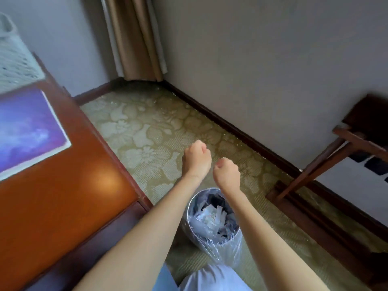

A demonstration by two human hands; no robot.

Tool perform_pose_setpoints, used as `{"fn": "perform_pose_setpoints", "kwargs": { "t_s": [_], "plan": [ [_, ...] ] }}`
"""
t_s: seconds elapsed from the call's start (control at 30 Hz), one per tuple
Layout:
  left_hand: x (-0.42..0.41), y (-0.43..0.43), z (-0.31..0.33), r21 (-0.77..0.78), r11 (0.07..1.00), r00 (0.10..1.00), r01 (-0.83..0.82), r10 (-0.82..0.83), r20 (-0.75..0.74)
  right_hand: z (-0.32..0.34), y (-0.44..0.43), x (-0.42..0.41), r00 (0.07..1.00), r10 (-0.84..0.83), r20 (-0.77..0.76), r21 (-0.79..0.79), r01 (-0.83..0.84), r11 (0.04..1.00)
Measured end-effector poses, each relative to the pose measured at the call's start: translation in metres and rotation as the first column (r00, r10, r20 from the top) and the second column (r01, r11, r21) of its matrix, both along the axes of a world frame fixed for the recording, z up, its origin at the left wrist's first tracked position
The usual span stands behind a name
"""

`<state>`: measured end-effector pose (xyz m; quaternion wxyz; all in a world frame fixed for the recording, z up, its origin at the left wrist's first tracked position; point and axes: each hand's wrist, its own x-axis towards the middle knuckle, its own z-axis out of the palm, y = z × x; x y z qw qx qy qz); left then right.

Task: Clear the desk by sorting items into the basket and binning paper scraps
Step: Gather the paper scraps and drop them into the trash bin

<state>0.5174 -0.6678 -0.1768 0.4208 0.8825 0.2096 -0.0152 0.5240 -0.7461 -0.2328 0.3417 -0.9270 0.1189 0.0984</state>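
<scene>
Both bare hands, left grip (197,157) and right grip (226,172), curl into loose empty fists above the floral carpet. Below the forearms, white paper scraps (210,217) fill the round plastic-lined bin (212,238). The white mesh basket (14,59) sits on the glossy wooden bench (73,175).

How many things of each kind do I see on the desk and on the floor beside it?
Baskets: 1, basket on the desk
Books: 1, book on the desk
Bins: 1, bin on the floor, holding scraps
Total: 3
</scene>
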Motion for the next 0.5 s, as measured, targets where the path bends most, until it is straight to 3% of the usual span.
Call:
{"fn": "perform_pose_setpoints", "kwargs": {
  "t_s": [0.1,0.23,0.37,0.5],
  "plan": [
    [-0.022,0.030,0.069,0.022,0.996,0.963,-0.091,0.083,0.255,0.070,0.031,-0.009,0.977,0.015,0.210,0.046,-0.025,0.999],
    [-0.068,0.090,0.136,0.080,0.971,0.852,-0.225,0.156,0.500,0.140,0.085,-0.039,0.905,0.063,0.421,0.120,-0.124,0.985],
    [-0.130,0.161,0.165,0.111,0.919,0.775,-0.377,0.248,0.582,0.181,0.157,-0.086,0.817,0.182,0.547,0.162,-0.316,0.935],
    [-0.197,0.228,0.170,0.122,0.832,0.713,-0.542,0.378,0.591,0.193,0.232,-0.136,0.736,0.376,0.562,0.119,-0.522,0.845]
  ]
}}
